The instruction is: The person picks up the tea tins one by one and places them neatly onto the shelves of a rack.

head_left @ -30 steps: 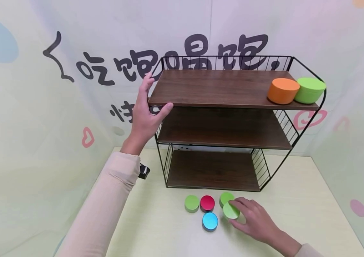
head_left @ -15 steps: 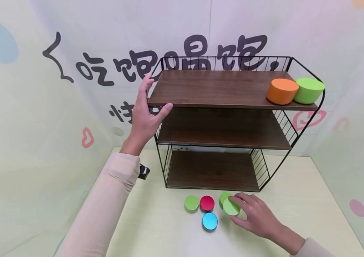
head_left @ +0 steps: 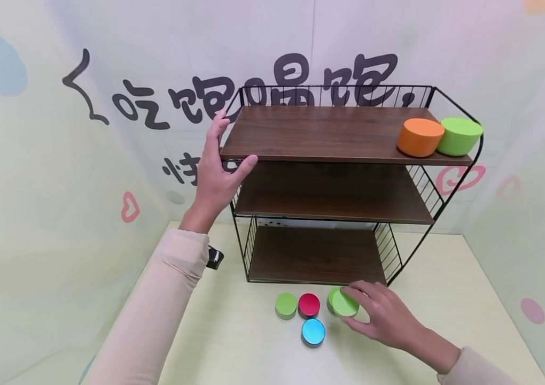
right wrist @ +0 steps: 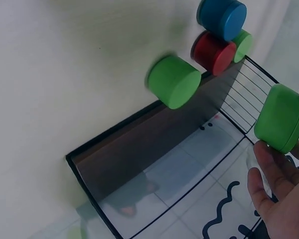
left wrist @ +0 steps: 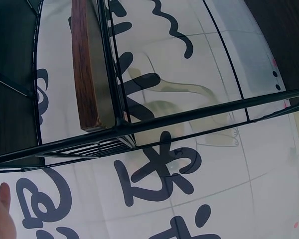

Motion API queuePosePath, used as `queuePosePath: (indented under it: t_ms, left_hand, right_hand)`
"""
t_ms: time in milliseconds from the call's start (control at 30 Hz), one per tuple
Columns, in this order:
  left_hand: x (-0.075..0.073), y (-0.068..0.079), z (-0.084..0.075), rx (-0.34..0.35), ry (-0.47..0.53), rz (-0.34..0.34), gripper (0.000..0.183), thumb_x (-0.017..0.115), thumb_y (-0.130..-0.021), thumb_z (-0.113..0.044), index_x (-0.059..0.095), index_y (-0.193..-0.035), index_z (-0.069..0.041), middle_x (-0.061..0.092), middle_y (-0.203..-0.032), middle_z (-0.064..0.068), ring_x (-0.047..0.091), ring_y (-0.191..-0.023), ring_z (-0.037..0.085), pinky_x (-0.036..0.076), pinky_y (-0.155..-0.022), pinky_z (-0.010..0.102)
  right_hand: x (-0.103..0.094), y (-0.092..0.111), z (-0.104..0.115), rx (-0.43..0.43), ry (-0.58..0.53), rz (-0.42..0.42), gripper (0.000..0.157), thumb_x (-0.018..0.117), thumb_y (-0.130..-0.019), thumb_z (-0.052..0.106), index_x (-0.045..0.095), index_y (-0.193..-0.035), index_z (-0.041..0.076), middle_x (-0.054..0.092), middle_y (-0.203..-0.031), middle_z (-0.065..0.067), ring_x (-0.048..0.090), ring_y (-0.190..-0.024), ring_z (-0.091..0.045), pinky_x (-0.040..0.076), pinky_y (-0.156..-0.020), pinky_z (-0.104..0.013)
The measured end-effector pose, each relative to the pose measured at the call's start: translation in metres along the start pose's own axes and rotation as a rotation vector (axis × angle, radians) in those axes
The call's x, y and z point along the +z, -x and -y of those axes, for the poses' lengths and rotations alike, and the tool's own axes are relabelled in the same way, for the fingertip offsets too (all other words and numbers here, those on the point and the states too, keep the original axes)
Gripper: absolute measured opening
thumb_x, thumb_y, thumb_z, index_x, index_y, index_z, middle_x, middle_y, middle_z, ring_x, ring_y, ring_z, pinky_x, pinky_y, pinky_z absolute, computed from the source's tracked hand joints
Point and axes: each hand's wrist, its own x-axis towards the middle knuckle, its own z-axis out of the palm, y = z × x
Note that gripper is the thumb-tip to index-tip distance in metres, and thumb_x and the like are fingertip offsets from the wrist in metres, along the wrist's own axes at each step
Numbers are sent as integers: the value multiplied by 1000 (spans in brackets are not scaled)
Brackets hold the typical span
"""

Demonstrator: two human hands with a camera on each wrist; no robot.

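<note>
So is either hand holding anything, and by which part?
Yes, both. The right hand holds a green tub by its curved sides; the left hand grips the top shelf at its left front corner.

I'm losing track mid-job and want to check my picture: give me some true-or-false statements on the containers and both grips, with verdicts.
1. On the table, the blue container stands nearer the camera than the red container. True.
2. The left grip holds the blue container. False: it is at the left end of the top shelf.
3. The right grip holds a green container. True.
4. The orange container stands on the table. False: it stands on the top shelf.
</note>
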Motion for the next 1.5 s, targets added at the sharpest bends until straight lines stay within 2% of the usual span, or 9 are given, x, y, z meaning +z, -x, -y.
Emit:
queuePosePath:
  t_ms: [200,233,367,467,700,867,1100,1500]
  left_hand:
    - [1,0,0,-5,4,4,76,71,-86,-38,36,-149,-14,29,-161,-5,29,-143,3,25,-115,33]
    - [1,0,0,-5,5,4,76,71,-86,-38,36,-149,-14,29,-161,-5,29,-143,3,25,-115,33]
    - [1,0,0,-1,10,5,76,72,-86,-37,36,-148,-13,30,-161,-3,29,-143,3,26,-115,33]
    - [2,0,0,3,17,2,75,73,-86,-35,37,-147,-11,30,-161,-7,30,-143,4,26,-115,33]
    - [3,-1,0,8,16,2,75,73,-86,-33,37,-148,-11,30,-161,-5,30,-143,4,26,-114,34]
    - [2,0,0,7,11,0,75,72,-86,-35,37,-148,-12,29,-161,-6,31,-143,4,26,-115,34]
    - [1,0,0,2,11,3,75,72,-86,-35,37,-147,-12,29,-161,-7,31,-143,4,26,-115,33]
    - [1,0,1,-2,8,-9,75,73,-86,-31,37,-147,-10,32,-160,-5,31,-143,4,26,-115,33]
  right_hand:
    - [-9,-8,-2,-27,2,1,54,84,-74,43,71,-115,11,70,-104,-5,65,-85,-19,56,-68,-35]
    - [-10,-9,-2,-27,5,1,56,87,-70,40,71,-115,11,70,-104,-5,65,-85,-19,56,-67,-35]
    - [-16,-14,-3,-33,2,-7,56,86,-72,41,71,-116,10,70,-104,-7,66,-83,-20,56,-67,-34]
    - [-21,-17,-4,-45,1,-16,53,82,-77,44,70,-116,10,70,-104,-6,66,-82,-20,56,-66,-34]
    - [-35,-27,-9,-82,-4,-45,52,81,-78,42,70,-115,8,69,-104,-8,65,-83,-21,57,-65,-37]
    - [-47,-37,-12,-102,-10,-48,49,74,-84,44,70,-115,6,69,-105,-10,66,-84,-23,58,-65,-37]
    - [-63,-53,-15,-132,6,-92,59,48,-97,56,70,-116,4,68,-105,-12,66,-85,-27,58,-64,-39]
    - [-97,-82,-23,-174,40,-139,59,49,-97,54,69,-116,2,69,-103,-15,66,-84,-30,57,-63,-44]
